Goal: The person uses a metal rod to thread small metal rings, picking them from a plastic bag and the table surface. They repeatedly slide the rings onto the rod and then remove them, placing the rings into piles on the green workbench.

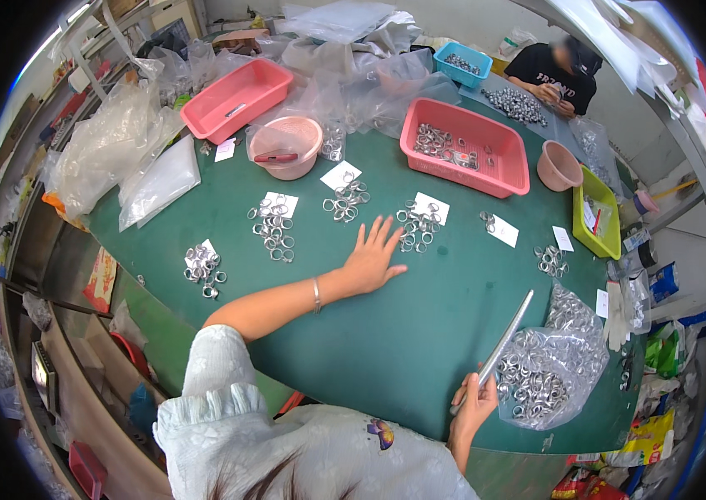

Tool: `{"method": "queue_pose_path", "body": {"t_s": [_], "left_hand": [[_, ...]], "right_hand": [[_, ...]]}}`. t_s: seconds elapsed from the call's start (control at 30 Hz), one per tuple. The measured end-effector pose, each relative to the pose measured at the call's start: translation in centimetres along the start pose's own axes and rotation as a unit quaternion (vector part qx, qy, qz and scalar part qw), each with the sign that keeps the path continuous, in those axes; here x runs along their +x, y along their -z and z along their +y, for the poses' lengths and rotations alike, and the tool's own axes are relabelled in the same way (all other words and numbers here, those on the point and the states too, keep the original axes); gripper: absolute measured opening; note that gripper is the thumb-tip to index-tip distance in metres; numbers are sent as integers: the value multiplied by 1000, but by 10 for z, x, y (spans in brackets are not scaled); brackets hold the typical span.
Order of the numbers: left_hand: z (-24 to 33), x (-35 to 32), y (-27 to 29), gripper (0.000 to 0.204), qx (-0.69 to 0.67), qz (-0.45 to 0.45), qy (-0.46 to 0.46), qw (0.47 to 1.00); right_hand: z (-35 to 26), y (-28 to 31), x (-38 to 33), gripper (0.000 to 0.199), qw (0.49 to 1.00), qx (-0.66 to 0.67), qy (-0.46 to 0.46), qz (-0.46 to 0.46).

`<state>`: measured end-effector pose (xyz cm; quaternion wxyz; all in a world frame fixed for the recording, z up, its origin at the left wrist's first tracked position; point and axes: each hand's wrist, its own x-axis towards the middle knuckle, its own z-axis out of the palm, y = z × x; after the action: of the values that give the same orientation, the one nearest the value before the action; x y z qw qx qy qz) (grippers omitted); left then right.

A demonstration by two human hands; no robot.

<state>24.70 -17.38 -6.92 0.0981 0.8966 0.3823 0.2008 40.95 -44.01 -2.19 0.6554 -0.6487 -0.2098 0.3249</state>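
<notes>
My left hand [372,257] lies with its fingers spread over the green table, its fingertips beside a pile of silver rings [416,229] and a white paper slip [431,208]. My right hand [475,402] is closed around the lower end of a tapered metal ring mandrel [508,336], which points up and away. Whether a ring sits on it, I cannot make out. Just right of that hand, a clear plastic bag [554,375] full of silver rings rests on the table. More ring piles [273,227] with paper slips lie in a row across the table.
A pink basket [506,173] with rings, an empty-looking pink tray [244,92], a round pink basket [303,162] with a red-handled tool, and a lime-green basket [590,233] stand around the far side. Beyond, a person in black [528,67] handles small metal parts.
</notes>
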Motion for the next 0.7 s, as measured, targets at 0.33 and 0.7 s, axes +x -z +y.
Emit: {"method": "queue_pose_path", "body": {"t_s": [0.33, 0.7], "left_hand": [[65, 64, -26, 44, -95, 170, 74, 978], [265, -21, -41, 19, -214, -112, -392, 888]], "right_hand": [[-12, 40, -13, 27, 998, 57, 3, 6], [-23, 122, -39, 26, 958, 158, 69, 229]]}}
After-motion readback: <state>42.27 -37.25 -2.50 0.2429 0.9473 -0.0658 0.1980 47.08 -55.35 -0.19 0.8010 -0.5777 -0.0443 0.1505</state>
